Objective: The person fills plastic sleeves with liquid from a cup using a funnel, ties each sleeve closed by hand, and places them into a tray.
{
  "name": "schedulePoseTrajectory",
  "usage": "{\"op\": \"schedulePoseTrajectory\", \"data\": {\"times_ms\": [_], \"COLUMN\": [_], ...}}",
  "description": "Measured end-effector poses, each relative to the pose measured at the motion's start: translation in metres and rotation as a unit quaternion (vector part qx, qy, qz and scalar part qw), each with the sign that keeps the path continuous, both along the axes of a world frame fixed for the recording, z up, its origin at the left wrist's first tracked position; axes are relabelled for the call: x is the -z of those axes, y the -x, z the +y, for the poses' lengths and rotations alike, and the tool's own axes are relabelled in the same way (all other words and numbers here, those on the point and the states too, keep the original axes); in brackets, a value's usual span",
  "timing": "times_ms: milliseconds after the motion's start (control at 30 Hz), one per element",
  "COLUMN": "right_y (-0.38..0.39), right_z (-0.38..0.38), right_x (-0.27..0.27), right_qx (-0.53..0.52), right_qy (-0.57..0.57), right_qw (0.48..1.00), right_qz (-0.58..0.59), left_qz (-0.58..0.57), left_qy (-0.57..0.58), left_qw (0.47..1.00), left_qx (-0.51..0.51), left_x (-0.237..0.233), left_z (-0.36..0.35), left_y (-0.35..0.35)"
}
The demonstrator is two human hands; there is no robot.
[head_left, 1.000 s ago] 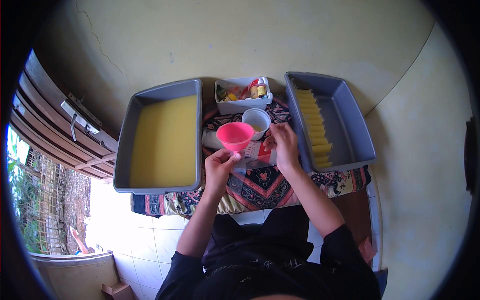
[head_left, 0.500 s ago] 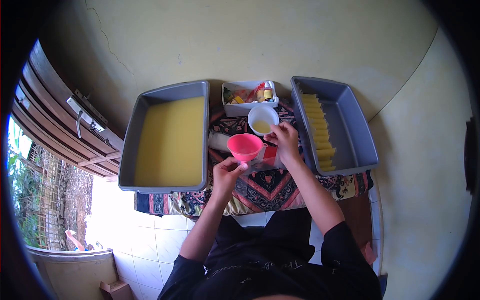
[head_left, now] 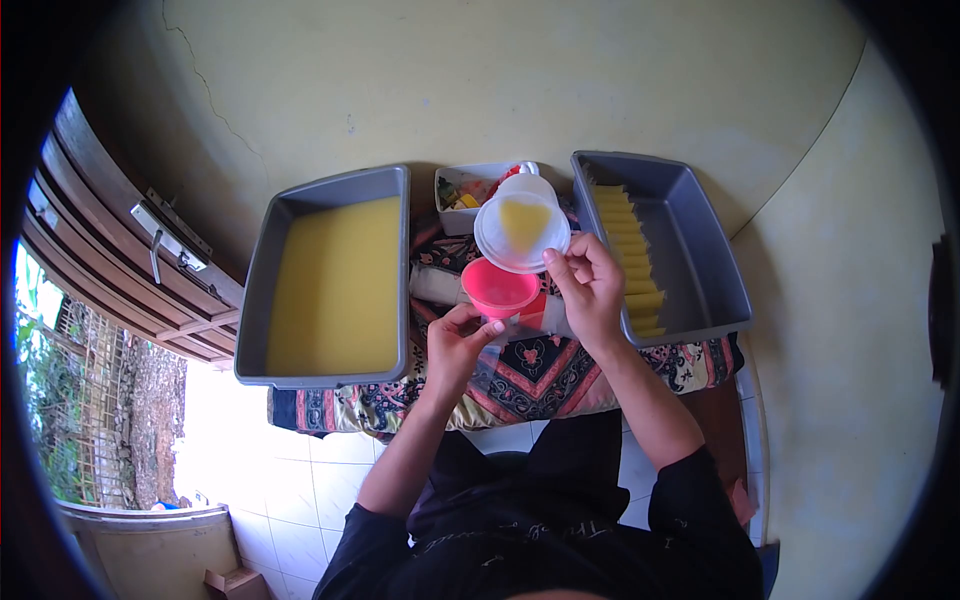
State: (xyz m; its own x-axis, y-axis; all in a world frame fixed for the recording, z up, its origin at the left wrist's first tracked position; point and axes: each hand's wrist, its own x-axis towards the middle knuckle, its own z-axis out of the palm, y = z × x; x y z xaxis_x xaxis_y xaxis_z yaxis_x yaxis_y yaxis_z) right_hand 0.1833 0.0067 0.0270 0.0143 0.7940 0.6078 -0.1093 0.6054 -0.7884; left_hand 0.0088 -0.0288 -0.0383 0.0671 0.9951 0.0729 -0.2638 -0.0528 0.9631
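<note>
My left hand (head_left: 458,348) is closed around the lower part of a pink funnel (head_left: 500,287), its wide mouth facing up. Clear plastic shows just below the funnel, though how it joins the spout is hidden by my fingers. With thumb and fingers, my right hand (head_left: 592,290) pinches the rim of a white plastic cup (head_left: 490,238). The cup is tipped toward me directly above the funnel, and yellow liquid (head_left: 524,222) lies inside it. Its rim is close to the funnel's far edge; no falling stream can be made out.
A grey tub (head_left: 405,300) of yellow liquid stands left. Another grey tub (head_left: 690,250) at right holds a row of filled yellow packets (head_left: 628,245). Behind the cup is a white box (head_left: 452,218) with small bottles. A patterned cloth (head_left: 530,385) covers the table; a wooden door (head_left: 120,240) stands left.
My right hand has lifted the cup off its spot near the box and tilted it over the funnel. The funnel, in my left hand, has shifted slightly right.
</note>
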Motion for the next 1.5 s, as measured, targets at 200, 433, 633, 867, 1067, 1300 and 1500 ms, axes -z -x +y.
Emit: {"op": "schedulePoseTrajectory", "data": {"times_ms": [200,433,633,867,1067,1300,1500], "right_y": [0.0,-0.008,-0.005,-0.001,0.002,0.016,0.035], "right_z": [-0.007,-0.013,-0.022,-0.028,-0.033,-0.033,-0.033], "right_x": [-0.009,-0.025,-0.035,-0.039,-0.039,-0.043,-0.044], "right_qx": [0.021,0.092,0.119,0.129,0.13,0.111,0.084], "right_qy": [-0.064,-0.169,-0.188,-0.268,-0.296,-0.313,-0.3], "right_qw": [0.997,0.968,0.96,0.938,0.928,0.929,0.937], "right_qz": [-0.023,-0.16,-0.169,-0.179,-0.185,-0.164,-0.156], "left_qz": [0.004,-0.008,-0.03,-0.028,-0.037,-0.035,-0.046], "left_qy": [-0.007,-0.025,-0.051,-0.056,-0.062,-0.072,-0.071], "left_qw": [1.0,1.0,0.998,0.998,0.997,0.996,0.994], "left_qx": [-0.002,0.002,0.0,-0.014,-0.025,-0.035,-0.066], "left_x": [-0.015,-0.031,-0.039,-0.043,-0.049,-0.056,-0.06], "left_z": [-0.004,-0.007,-0.013,-0.019,-0.026,-0.037,-0.048], "left_y": [-0.002,-0.003,-0.002,0.003,0.009,0.022,0.039]}}
